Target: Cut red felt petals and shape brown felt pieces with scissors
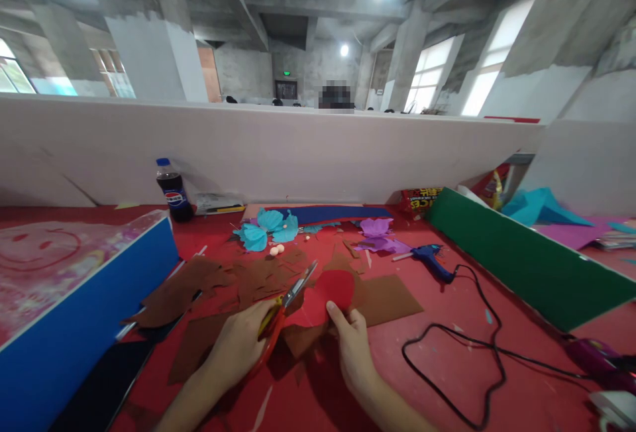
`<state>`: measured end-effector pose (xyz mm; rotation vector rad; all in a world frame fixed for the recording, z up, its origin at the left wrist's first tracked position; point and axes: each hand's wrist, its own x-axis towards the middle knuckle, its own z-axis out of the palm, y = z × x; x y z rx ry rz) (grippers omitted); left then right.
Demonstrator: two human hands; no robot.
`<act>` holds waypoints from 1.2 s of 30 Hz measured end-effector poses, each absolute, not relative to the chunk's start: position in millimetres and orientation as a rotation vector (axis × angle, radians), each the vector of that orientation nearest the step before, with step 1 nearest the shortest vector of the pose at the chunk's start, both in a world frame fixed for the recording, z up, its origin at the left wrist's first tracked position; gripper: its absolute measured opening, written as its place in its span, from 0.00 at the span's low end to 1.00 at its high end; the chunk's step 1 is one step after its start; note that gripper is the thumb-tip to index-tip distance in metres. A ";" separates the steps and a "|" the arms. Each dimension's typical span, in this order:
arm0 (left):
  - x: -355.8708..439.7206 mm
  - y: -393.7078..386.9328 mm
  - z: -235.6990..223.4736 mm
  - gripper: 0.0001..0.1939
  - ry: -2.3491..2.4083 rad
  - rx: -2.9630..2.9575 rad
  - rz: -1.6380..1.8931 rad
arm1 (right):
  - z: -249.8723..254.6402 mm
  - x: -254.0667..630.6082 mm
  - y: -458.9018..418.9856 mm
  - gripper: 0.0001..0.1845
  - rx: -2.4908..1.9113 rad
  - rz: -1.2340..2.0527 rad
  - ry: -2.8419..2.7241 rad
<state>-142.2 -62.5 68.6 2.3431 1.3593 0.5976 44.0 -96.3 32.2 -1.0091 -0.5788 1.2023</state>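
My left hand (242, 340) is closed around the orange and yellow handles of a pair of scissors (297, 286). Their blades point up and away, just left of a red heart-shaped piece of paper or felt (338, 286). With the thumb on top, my right hand (354, 340) pinches that red piece at its lower right edge. Whether the blades touch the red piece I cannot tell. Brown sheets (390, 298) lie beneath and beside it, and brown scraps (265, 276) are scattered beyond the scissors.
Turquoise paper flowers (268, 228) and purple petals (376, 228) lie farther back. At right rests a blue glue gun (433, 261) with a looping black cord (489, 342). A cola bottle (173, 193) stands by the white partition (278, 154). Blue (99, 279) and green (521, 256) boards flank the table.
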 end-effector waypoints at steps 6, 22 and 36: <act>-148.0 -57.6 71.7 0.24 1.355 2.332 0.596 | 30.2 45.1 -96.0 0.17 -1.003 1.236 -0.643; -144.0 -67.0 90.9 0.26 1.150 2.258 0.600 | 33.0 50.8 -95.1 0.15 -1.000 1.246 -0.856; -144.6 -69.4 97.8 0.22 1.146 2.268 0.609 | 45.0 58.5 -92.5 0.17 -1.041 1.219 -0.962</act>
